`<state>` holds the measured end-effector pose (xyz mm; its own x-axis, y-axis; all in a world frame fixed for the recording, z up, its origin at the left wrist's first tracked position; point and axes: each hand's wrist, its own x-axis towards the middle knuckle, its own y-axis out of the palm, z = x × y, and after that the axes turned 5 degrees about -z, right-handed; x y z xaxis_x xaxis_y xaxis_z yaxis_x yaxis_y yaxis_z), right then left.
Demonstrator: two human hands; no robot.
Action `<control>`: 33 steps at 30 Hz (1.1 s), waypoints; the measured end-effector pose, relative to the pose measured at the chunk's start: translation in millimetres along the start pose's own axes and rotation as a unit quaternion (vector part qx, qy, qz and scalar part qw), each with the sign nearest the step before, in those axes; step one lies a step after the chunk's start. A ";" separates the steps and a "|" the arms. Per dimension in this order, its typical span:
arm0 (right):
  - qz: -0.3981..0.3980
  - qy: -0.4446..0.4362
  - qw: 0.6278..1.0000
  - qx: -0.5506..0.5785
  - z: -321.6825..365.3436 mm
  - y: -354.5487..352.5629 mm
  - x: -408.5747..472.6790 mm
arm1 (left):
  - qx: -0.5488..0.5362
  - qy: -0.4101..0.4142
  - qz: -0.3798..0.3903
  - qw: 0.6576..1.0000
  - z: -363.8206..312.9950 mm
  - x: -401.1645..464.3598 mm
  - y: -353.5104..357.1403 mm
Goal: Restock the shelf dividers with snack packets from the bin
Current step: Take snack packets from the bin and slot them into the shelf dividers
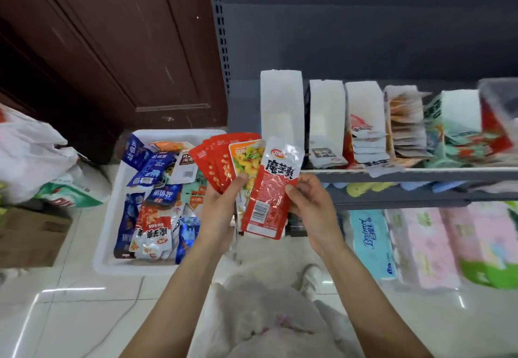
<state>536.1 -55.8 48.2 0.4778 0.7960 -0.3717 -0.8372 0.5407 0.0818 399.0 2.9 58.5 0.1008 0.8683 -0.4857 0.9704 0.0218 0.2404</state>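
Floor (70, 310): glossy pale tile with light glare. Door (92, 43): dark brown panelled wood, behind the bin. Shelf (420, 174): grey metal, slotted upright at its left end, dark back panel above. Dividers (281, 105): tall white slabs, matte, standing in a row on the shelf, with flat packets stacked between the right-hand ones. Bin (112, 217): white rectangular plastic tub on the floor left of the shelf, holding a loose heap of glossy blue, white and red packets (152, 200). Left hand (221, 203): grips a fan of red foil packets (215, 161) plus one orange-and-yellow packet, thumb on the front, over the bin's right edge. Right hand (311, 203): pinches the side of a long red-and-white packet (269, 189), thumb on its face, just before the shelf edge. Lower shelf: soft tissue packs (426, 242) in blue, pink and green wrap. Far left: white plastic bags (30, 147), crumpled; flat brown cardboard (30, 234).
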 end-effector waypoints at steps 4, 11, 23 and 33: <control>0.015 -0.037 0.996 -0.081 19.3 -60.4 6.1 | 0.023 0.027 0.026 0.999 19.8 -25.0 60.6; 0.062 -0.116 0.986 -0.103 49.8 -151.9 11.5 | -0.025 0.034 -0.012 0.999 51.5 -54.1 139.3; -0.107 -0.163 0.978 -0.079 110.0 -224.6 82.0 | -0.062 0.062 -0.116 0.989 31.1 -29.2 167.1; -0.121 -0.294 0.915 -0.247 135.3 -185.6 169.4 | -0.047 0.077 -0.072 0.993 13.6 13.5 188.3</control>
<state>808.4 15.5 95.2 0.6035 0.7571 0.2501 -0.6375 0.6466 -0.4190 586.2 12.0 85.8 -0.0805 0.9183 -0.3877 0.9465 0.1924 0.2591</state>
